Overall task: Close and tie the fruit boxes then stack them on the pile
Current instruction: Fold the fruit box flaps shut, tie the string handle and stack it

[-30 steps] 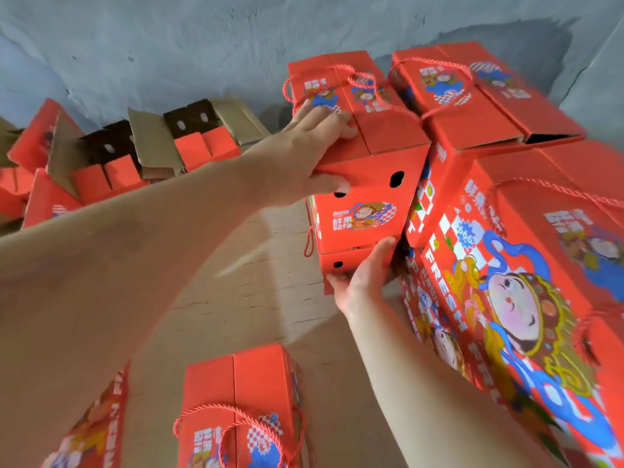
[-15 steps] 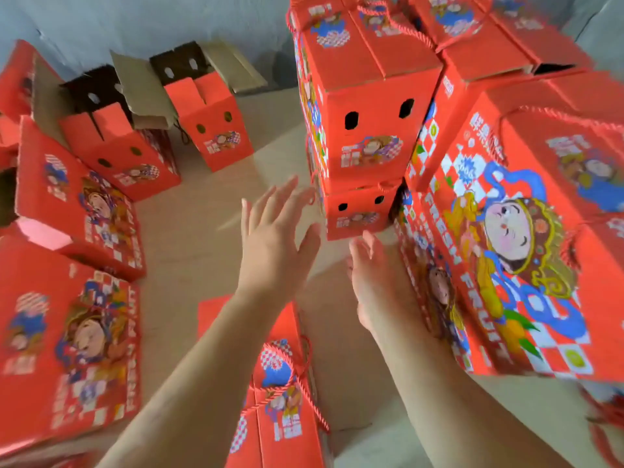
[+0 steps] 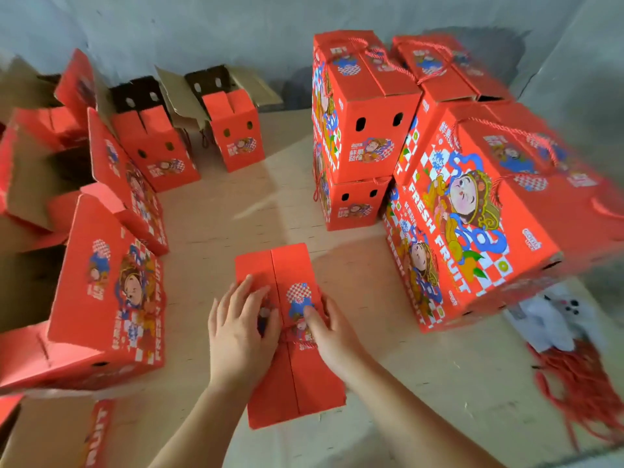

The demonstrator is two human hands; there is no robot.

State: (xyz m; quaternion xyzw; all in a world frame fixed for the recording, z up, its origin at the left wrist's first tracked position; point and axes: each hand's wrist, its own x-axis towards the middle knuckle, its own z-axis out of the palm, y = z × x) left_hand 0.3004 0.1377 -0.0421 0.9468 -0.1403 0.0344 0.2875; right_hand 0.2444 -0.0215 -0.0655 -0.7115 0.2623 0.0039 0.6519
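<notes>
A closed red fruit box [image 3: 287, 268] stands on the wooden floor in front of me, its two top flaps meeting along the middle. My left hand [image 3: 238, 327] lies on the left flap with fingers spread over the red rope handle [image 3: 297, 339]. My right hand [image 3: 332, 332] rests on the right flap, thumb pressing the printed picture. Whether either hand pinches the rope is hidden. The pile of closed boxes [image 3: 364, 106] stands two high at the back right.
Large boxes [image 3: 472, 211] printed FRESH FRUIT lie at the right. Open boxes [image 3: 233, 130] with raised flaps stand at the back left, more boxes [image 3: 108, 285] at the left. A bundle of red ropes [image 3: 580, 383] and a white cloth [image 3: 553, 319] lie at the far right.
Both hands let go of the box set on the pile, drew back and came down onto the closed box on the floor. The view tilted downward.
</notes>
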